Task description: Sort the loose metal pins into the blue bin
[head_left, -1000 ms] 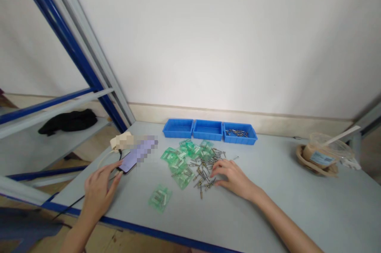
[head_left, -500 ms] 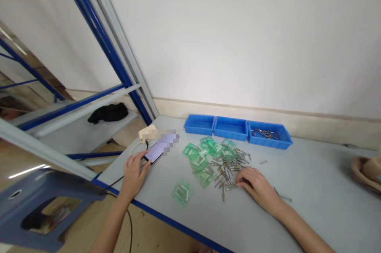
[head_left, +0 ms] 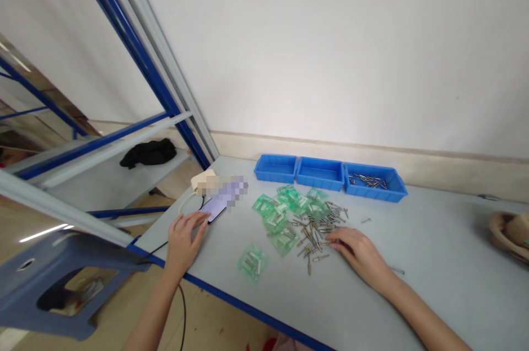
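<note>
My left hand (head_left: 183, 238) lies at the near end of a phone (head_left: 225, 199) with a lit screen, fingertips touching it and thumb spread apart from the fingers. At the right edge of a pile of small metal shank-like bits (head_left: 314, 232), my right hand (head_left: 357, 249) has its thumb and fingers closed together. Whatever is between those fingertips is too small and hidden to make out. Green plastic packets (head_left: 276, 219) with pale pieces inside lie against the pile's left side. One separate green packet (head_left: 253, 263) sits nearer the table's front edge.
Three blue bins stand along the wall; the right bin (head_left: 376, 183) holds several metal bits. A white charger-like block (head_left: 204, 180) with cables is behind the phone. A brown bowl-like object (head_left: 506, 235) is at far right, a blue-grey stool (head_left: 70, 279) at left.
My right hand has shifted slightly at the pile's edge, its fingers drawn closer together. My left hand stays by the phone, with its fingers a little over the near end. The view has tilted slightly.
</note>
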### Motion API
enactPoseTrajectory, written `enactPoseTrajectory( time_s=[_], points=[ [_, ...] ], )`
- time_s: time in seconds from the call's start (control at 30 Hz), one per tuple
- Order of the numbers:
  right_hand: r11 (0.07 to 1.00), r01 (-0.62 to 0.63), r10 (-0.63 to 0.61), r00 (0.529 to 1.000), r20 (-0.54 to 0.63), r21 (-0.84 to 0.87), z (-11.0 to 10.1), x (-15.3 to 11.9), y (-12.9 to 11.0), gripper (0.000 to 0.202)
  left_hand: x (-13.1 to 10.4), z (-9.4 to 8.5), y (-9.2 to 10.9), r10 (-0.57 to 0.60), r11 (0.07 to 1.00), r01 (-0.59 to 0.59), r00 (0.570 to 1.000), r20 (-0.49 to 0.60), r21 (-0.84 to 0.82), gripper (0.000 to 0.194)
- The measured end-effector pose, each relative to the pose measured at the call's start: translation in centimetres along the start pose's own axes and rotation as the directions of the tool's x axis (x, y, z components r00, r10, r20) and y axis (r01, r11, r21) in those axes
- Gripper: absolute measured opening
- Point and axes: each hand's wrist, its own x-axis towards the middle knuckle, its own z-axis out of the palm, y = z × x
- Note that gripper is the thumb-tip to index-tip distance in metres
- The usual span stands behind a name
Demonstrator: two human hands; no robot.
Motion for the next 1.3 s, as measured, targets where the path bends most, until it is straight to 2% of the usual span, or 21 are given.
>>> enactPoseTrajectory(
  time_s=[0.4, 0.57, 0.67, 0.73, 0.83, 0.93, 1.0, 1.03, 1.07, 1.1, 1.17, 1.3],
  points=[
    [0.999, 0.033, -0.033, 0.999, 0.004, 0.018, -0.3, 0.2, -0.3, 0.021, 0.1, 0.5, -0.3, 0.053, 0.998, -0.052, 0.999, -0.011, 0.02, 0.033],
    [0.998, -0.012, 0.013, 1.0, -0.025, 0.068, -0.3, 0.2, -0.3, 0.022, -0.1, 0.2, -0.4, 0.003, 0.999, 0.003, 0.991, -0.132, 0.04, 0.036],
    [0.989, -0.048, 0.055, 0.997, -0.053, 0.14, -0.2, 0.3, 0.0, 0.022, 0.6, 0.0, 0.5, -0.007, 1.0, 0.011, 0.982, -0.186, 0.016, 0.034],
    [0.98, -0.068, 0.085, 0.993, -0.083, 0.19, -0.3, 0.6, 0.4, 0.024, 1.8, 0.1, 2.7, 0.041, 0.998, -0.048, 0.977, -0.21, -0.028, 0.032],
    [0.961, -0.13, 0.169, 0.975, -0.147, 0.245, -0.6, 1.3, 1.0, 0.026, 4.0, 0.7, 8.9, 0.232, 0.96, -0.251, 0.962, -0.146, -0.123, 0.03],
    [0.935, -0.203, 0.269, 0.94, -0.209, 0.29, -1.4, 2.4, 1.6, 0.03, 6.2, 2.4, 17.3, 0.495, 0.843, -0.484, 0.869, -0.011, -0.235, 0.034],
    [0.92, -0.22, 0.303, 0.925, -0.231, 0.325, -2.2, 3.2, 2.2, 0.033, 7.4, 4.1, 22.4, 0.605, 0.77, -0.578, 0.796, 0.021, -0.269, 0.034],
    [0.913, -0.224, 0.314, 0.919, -0.238, 0.341, -2.6, 3.6, 2.5, 0.035, 7.9, 5.0, 24.5, 0.646, 0.739, -0.617, 0.762, 0.028, -0.27, 0.03],
    [0.907, -0.226, 0.324, 0.913, -0.246, 0.355, -3.0, 4.0, 2.9, 0.036, 8.4, 5.9, 26.1, 0.664, 0.726, -0.633, 0.747, 0.033, -0.267, 0.024],
    [0.9, -0.228, 0.336, 0.906, -0.257, 0.371, -3.3, 4.3, 3.2, 0.036, 8.7, 6.8, 27.3, 0.655, 0.732, -0.624, 0.755, 0.032, -0.274, 0.02],
    [0.88, -0.235, 0.369, 0.886, -0.281, 0.413, -3.6, 4.6, 3.9, 0.038, 9.2, 8.1, 28.4, 0.632, 0.743, -0.6, 0.774, 0.019, -0.296, 0.021],
    [0.84, -0.27, 0.443, 0.842, -0.307, 0.471, -3.2, 4.2, 4.9, 0.041, 8.9, 9.3, 27.7, 0.621, 0.749, -0.601, 0.784, -0.021, -0.277, 0.025]
  ],
)
